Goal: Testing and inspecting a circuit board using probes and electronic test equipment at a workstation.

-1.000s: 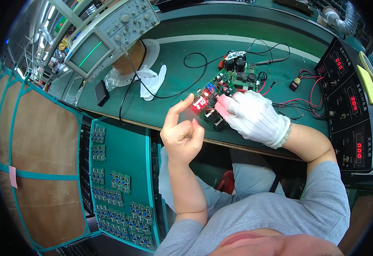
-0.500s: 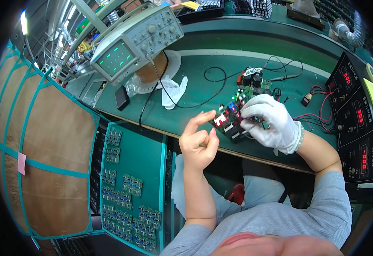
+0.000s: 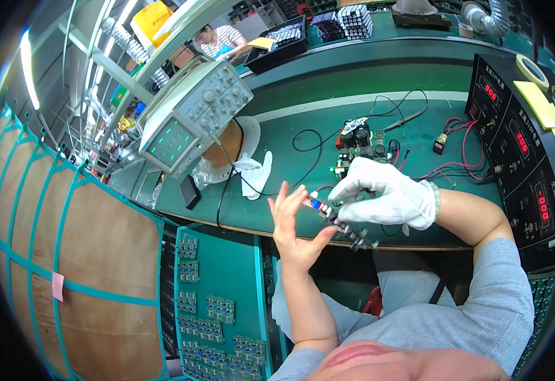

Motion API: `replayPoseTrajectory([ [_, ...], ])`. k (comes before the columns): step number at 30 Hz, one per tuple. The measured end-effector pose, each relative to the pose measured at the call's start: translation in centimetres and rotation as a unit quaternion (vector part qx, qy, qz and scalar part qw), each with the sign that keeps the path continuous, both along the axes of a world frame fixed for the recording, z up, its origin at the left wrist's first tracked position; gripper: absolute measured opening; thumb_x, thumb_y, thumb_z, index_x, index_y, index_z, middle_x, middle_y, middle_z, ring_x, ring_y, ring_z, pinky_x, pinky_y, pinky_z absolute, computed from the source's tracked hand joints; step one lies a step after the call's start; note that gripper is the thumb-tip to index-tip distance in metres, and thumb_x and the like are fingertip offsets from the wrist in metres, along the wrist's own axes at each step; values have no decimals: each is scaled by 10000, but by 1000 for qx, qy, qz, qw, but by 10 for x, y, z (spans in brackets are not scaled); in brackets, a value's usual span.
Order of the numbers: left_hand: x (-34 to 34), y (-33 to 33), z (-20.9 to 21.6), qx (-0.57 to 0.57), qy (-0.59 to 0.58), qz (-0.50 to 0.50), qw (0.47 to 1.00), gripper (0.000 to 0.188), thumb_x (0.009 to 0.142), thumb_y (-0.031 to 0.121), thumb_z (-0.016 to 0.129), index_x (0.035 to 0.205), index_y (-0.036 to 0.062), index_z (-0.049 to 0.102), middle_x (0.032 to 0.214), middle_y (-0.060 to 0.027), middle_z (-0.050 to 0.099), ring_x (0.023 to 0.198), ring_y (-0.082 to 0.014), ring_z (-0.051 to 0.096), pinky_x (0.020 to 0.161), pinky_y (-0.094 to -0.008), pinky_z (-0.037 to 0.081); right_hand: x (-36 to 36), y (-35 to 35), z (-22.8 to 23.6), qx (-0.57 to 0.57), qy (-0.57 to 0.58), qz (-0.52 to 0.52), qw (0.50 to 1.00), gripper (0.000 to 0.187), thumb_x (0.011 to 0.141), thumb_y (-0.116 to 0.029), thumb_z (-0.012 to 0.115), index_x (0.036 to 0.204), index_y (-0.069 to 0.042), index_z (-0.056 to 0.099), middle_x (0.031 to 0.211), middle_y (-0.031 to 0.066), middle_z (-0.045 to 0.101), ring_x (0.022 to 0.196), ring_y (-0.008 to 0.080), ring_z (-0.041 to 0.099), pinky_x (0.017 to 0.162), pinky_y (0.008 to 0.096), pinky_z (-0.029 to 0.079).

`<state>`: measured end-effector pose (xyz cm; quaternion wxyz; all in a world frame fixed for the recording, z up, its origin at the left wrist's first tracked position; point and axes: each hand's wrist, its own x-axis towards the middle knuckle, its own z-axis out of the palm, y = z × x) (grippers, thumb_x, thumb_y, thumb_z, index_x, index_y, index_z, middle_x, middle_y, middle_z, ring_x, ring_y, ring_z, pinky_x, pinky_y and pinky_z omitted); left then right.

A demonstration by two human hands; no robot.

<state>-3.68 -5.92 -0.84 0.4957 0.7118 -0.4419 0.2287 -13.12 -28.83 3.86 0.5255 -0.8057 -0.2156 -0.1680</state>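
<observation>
My right hand, in a white glove, pinches a small circuit board at the near edge of the green bench. The board is tilted and shows blue, white and dark parts; the gloved fingers hide some of it. Bare, my left hand is close to the board's left end with fingers and thumb spread around it. Whether its fingertips touch the board I cannot tell. Just beyond the right hand, a larger circuit assembly with black capacitors and a lit green light stands on the bench.
An oscilloscope stands at the left, near a white glove and a black phone. Power supply panels with red digits line the right; red and black leads run from them. A green tray of several boards is lower left. A person works beyond.
The small board, no longer lit red, has been lifted and tilted toward me, away from the larger assembly. My left hand's curled fingers have spread beside it. The view has shifted.
</observation>
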Motion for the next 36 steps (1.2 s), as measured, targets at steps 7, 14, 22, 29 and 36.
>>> replayPoseTrajectory([
  [7, -2, -9, -7, -6, 82, -78, 994, 971, 673, 611, 881, 1408, 60, 569, 1463, -170, 579, 1446, -426, 447, 1196, -652, 204, 2, 15, -13, 27, -7, 46, 999, 292, 887, -276, 773, 1084, -70, 712, 969, 91, 671, 930, 224, 672, 841, 361, 521],
  [14, -5, -3, -4, -51, 238, -186, 952, 951, 732, 411, 901, 1460, -21, 468, 1565, -233, 409, 1393, -350, 511, 1143, -474, 430, -7, 16, -6, 56, 141, 99, 983, 274, 934, -271, 712, 1106, -57, 700, 951, 120, 710, 829, 272, 686, 781, 374, 548],
  [22, -3, 1, -4, -39, 235, -223, 945, 975, 756, 437, 884, 1489, -12, 423, 1582, -235, 372, 1381, -364, 523, 1108, -474, 478, -9, 17, -4, -36, 15, 107, 993, 235, 940, -227, 699, 1141, -109, 727, 936, 119, 725, 790, 311, 694, 743, 382, 554],
  [29, 1, 6, -4, -78, 272, -231, 931, 867, 706, 206, 765, 1477, -11, 434, 1587, -242, 365, 1394, -367, 512, 1101, -479, 483, -5, 8, -2, -143, -35, 56, 987, 329, 893, -119, 650, 1205, -180, 731, 875, 93, 687, 748, 275, 674, 698, 363, 549],
  [36, -1, 5, -6, -29, 261, -284, 922, 959, 653, 290, 851, 1481, 13, 455, 1615, -268, 324, 1412, -343, 479, 1096, -458, 476, 22, 15, -32, -85, -235, -139, 958, 234, 913, -154, 697, 1144, -126, 726, 890, 84, 651, 735, 306, 617, 674, 390, 522],
])
